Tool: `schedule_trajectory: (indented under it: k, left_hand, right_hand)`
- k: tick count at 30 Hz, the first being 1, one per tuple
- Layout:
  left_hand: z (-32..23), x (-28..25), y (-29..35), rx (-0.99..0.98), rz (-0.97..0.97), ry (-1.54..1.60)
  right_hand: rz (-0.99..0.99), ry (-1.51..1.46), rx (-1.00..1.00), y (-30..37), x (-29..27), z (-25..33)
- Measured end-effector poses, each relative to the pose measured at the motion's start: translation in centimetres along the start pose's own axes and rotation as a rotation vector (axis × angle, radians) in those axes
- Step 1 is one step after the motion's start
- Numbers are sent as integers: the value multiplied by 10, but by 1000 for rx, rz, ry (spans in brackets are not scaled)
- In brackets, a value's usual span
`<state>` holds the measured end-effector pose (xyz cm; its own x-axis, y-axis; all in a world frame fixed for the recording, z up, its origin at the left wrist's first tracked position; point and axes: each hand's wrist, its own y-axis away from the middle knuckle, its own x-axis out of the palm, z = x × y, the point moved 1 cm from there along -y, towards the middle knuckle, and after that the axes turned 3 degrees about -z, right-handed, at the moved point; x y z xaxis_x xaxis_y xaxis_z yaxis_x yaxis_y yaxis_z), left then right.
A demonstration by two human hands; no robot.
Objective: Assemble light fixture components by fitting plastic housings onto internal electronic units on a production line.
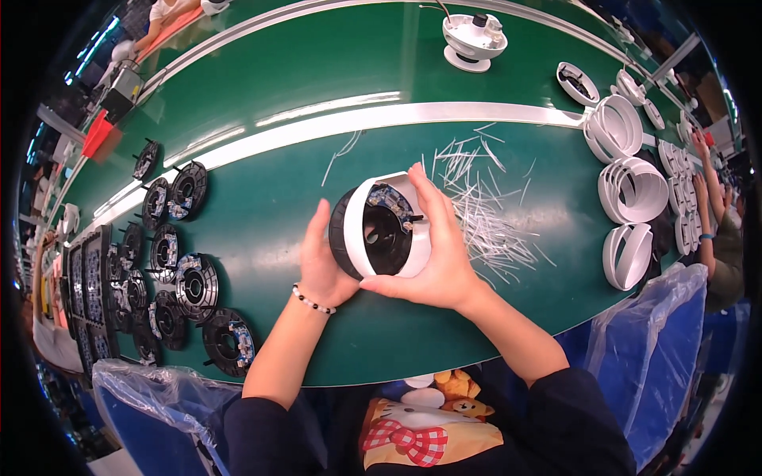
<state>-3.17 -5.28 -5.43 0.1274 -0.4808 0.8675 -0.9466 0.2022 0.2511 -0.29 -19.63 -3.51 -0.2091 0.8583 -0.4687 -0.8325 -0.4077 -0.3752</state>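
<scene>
Over the table (262, 238), the right hand (440, 262) grips the ring (355, 234) by its rim, while the left hand (323, 266) cups the black disc (394, 247), its grip hidden from me, seemingly to steady both.

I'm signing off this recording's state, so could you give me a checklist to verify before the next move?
1. Right hand holding the white ring: ok, thumb and fingers span it.
2. Left hand beside the black disc: ok, at its left side.
3. Black disc fully seated in the white ring: cannot tell from this angle.
4. Circuit board visible: ok, through the ring's opening.
5. Table free of loose strips: not ok, thin white strips lie scattered near the right hand.
</scene>
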Motion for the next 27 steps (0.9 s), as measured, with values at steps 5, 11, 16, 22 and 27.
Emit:
schedule_trajectory:
  k: [5, 11, 16, 22, 27]
  left_hand:
    - [-3, 8, -2, 11, -54, -32]
    - [-3, 4, 0, -71, -94, -14]
    - [0, 1, 2, -50, -65, 77]
    - [-2, 3, 2, -80, 33, 79]
    - [-1, 0, -3, -74, -104, 24]
  right_hand:
    - [-6, -199, 14, -5, -5, -11]
    - [71, -96, -86, -3, 2, -4]
    - [79, 83, -150, -1, 4, 6]
    - [55, -65, -149, -3, 1, -2]
    - [231, -225, -37, -11, -6, -7]
